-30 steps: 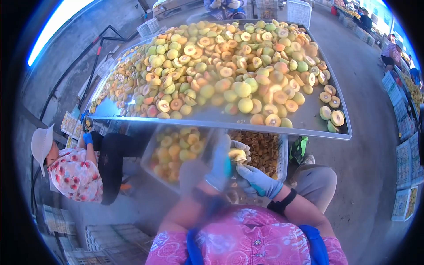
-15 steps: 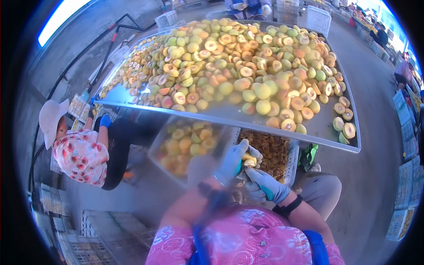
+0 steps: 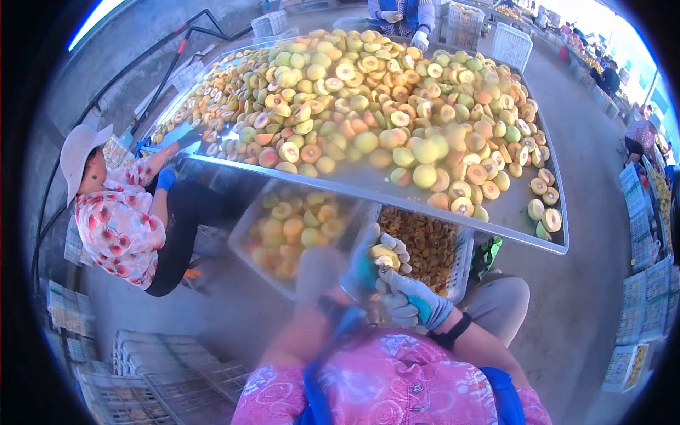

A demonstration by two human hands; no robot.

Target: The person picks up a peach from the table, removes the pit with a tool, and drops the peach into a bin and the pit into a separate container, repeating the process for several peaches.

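My left hand (image 3: 372, 263), in a grey and teal glove, is closed around a yellow fruit half (image 3: 384, 256). Against the lower side of that fruit, my right hand (image 3: 416, 297) has its gloved fingers pressed together; whatever they grip is too small to make out. Both hands are over the near edge of a white crate (image 3: 462, 273) of brown pits. Beyond them, a metal-edged table (image 3: 510, 225) bears a big heap of halved and whole fruits (image 3: 425, 150).
Left of my hands is a blurred crate (image 3: 248, 248) of fruit. A person (image 3: 120, 219) in a hat sits at the table's left end; another person (image 3: 404, 14) is at its far side. Stacked crates (image 3: 170, 361) stand lower left, more crates (image 3: 632, 297) at the right.
The view has shifted slightly. My hands have moved a little left with the fruit between them. The hatted person's arm now reaches onto the table.
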